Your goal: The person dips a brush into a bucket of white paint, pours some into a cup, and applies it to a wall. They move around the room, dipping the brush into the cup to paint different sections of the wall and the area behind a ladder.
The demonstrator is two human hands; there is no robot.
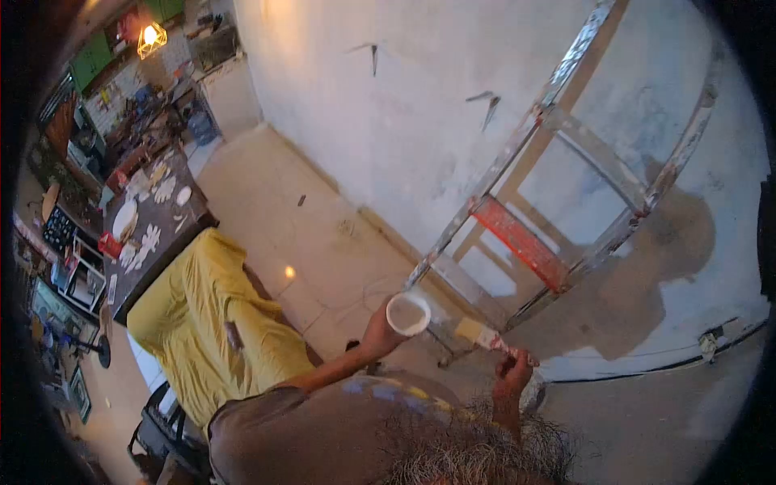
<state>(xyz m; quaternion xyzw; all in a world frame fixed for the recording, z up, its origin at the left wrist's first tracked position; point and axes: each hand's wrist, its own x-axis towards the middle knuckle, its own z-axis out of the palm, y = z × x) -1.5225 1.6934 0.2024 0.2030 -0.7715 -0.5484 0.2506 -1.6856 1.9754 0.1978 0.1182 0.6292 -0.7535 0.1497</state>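
My left hand (380,334) is wrapped round a white cup (408,314), whose open top faces the camera; the cup has pale contents. To the right of it, my right hand (517,372) grips the handle of a paint brush (482,333). The brush's yellowish bristles point up and left toward the cup, with a gap between the two. Both hands are low in the view, in front of the foot of a paint-spotted ladder (461,222).
The ladder, with a red step (521,242), stands by a whitish patched wall (347,105). On the left are a sofa under a yellow cloth (210,307) and a dark table (166,234) bearing gloves. A cable runs along the wall's base at right.
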